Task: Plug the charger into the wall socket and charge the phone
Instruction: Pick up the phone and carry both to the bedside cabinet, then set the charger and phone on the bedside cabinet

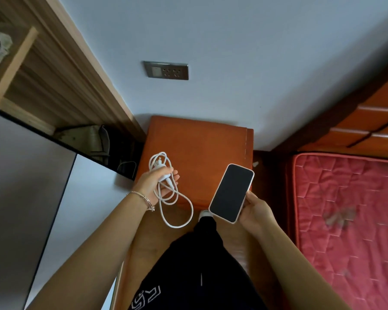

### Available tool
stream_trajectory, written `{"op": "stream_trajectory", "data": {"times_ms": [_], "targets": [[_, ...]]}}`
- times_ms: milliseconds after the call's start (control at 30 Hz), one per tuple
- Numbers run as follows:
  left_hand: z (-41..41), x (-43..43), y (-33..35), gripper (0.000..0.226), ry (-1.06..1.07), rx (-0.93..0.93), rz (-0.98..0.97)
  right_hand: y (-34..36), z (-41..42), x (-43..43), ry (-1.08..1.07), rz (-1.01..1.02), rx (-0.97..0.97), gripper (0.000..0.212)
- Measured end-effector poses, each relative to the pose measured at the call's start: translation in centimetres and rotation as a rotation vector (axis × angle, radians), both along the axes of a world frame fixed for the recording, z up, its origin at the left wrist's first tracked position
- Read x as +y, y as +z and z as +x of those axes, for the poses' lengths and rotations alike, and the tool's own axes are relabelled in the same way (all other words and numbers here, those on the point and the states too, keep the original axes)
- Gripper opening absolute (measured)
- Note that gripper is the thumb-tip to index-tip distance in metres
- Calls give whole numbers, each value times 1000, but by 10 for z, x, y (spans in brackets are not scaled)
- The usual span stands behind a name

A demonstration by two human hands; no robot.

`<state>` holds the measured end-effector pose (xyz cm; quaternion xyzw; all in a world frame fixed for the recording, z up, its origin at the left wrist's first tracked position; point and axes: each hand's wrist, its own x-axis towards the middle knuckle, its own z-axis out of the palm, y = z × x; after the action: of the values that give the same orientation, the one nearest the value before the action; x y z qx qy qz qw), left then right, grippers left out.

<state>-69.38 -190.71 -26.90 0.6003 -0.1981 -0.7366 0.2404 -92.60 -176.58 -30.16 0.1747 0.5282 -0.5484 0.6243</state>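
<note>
Left hand: the left hand (154,182) sits at about 9 o'clock of the nightstand's front edge, its fingers (174,172) curled around the white charger (164,175), thumb on top.
Charger: the plug body is gripped in the palm; its white cable (177,209) hangs in loose loops, one loop dropping toward 6 o'clock below the wrist, others bunched toward 12 o'clock above the knuckles.
Right hand: the right hand (255,211) pinches the lower right edge of the phone (231,193), thumb on the side, the other fingers hidden behind it.
Phone: dark screen facing up, in a pale case, tilted with its top toward 1 o'clock, held over the nightstand's front right corner.
Wall socket: a grey plate (166,70) on the pale wall at 12 o'clock, well apart from both hands, nothing plugged in.
Nightstand: orange-brown nightstand (199,144) against the wall.
Bed: a red quilted mattress (345,209) at 3 o'clock.
Wrist: a thin bracelet (143,198) on the left wrist.
</note>
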Motion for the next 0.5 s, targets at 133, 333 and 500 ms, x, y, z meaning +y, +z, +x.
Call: {"op": "stream_trajectory", "data": {"times_ms": [133, 333, 500], "targets": [[-16, -25, -16, 5, 11, -44, 29, -10, -18, -29, 21, 65, 0, 23], [-33, -62, -54, 2, -24, -107, 69, -44, -30, -66, 77, 149, 32, 33], [-38, -93, -100, 3, -59, -132, 80, -90, -30, -90, 107, 233, 46, 29]]}}
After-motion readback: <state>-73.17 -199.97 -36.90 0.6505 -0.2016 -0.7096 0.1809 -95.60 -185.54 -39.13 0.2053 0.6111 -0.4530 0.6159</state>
